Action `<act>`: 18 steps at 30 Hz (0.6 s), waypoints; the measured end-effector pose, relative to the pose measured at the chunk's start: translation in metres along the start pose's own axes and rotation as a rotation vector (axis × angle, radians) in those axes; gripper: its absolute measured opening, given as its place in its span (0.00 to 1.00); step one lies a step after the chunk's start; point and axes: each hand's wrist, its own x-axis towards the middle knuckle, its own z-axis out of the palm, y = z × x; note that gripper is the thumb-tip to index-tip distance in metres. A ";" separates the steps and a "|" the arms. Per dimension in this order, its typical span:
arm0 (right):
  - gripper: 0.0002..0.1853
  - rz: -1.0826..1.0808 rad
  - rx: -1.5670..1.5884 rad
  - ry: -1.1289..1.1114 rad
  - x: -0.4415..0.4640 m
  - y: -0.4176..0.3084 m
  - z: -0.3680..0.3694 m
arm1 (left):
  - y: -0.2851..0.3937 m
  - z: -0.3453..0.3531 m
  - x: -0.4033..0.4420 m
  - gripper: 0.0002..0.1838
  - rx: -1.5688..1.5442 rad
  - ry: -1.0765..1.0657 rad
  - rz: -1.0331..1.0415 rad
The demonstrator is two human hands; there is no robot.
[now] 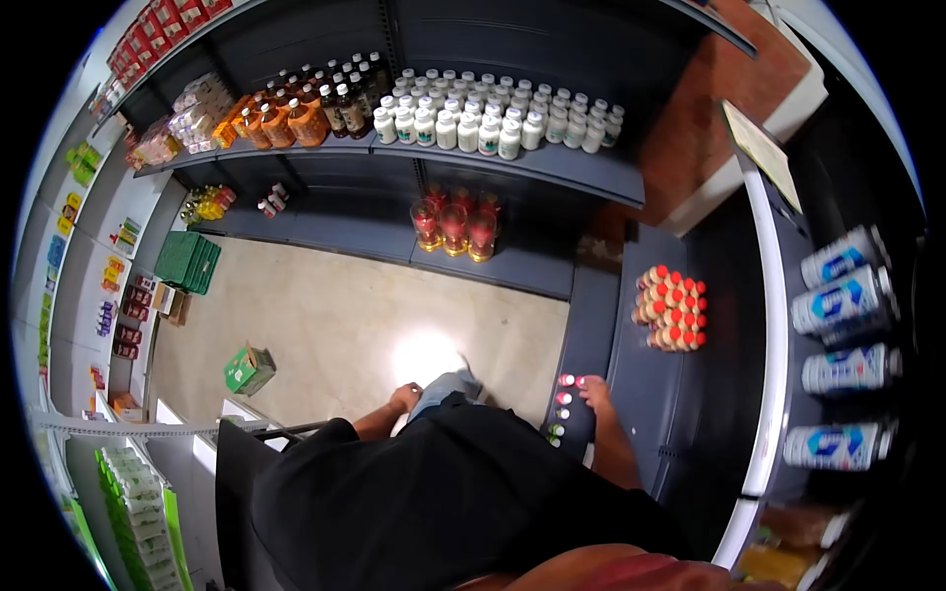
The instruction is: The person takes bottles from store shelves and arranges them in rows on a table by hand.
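Observation:
My right hand [594,392] reaches to the low dark shelf on my right, its fingers closed at a small bottle with a pink cap [580,380]. Just left of it stands another pink-capped bottle [566,380], touching or nearly so. Toward my body, a white bottle with a pink-red label [564,399] and a couple of green-marked bottles [557,430] continue the row. Beside my bent knee is my left hand [405,397]; its fingers look curled, but they are too small and partly hidden to show whether they hold anything.
Red-capped bottles [672,307] stand grouped on the shelf right of my right hand. Ahead, an upper shelf [591,175] bears many white bottles [468,128]; red-and-gold containers [453,225] sit below. A green box [249,369] and green crate [187,261] are on the floor, left.

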 end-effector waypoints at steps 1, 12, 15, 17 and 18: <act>0.13 -0.060 -0.044 0.067 0.005 -0.049 -0.001 | 0.017 0.000 0.017 0.21 0.024 0.034 -0.031; 0.12 -0.417 -0.019 -0.513 0.113 -0.211 0.142 | 0.091 -0.099 0.255 0.11 -0.485 0.007 -0.032; 0.10 -0.487 -0.090 -0.452 0.091 -0.266 0.158 | 0.118 -0.108 0.303 0.10 -0.596 -0.136 0.028; 0.10 -0.547 -0.020 -0.349 0.096 -0.298 0.150 | 0.122 -0.110 0.335 0.12 -0.419 -0.179 0.080; 0.10 -0.612 0.043 -0.323 0.108 -0.316 0.141 | 0.131 -0.111 0.342 0.13 -0.385 -0.168 0.063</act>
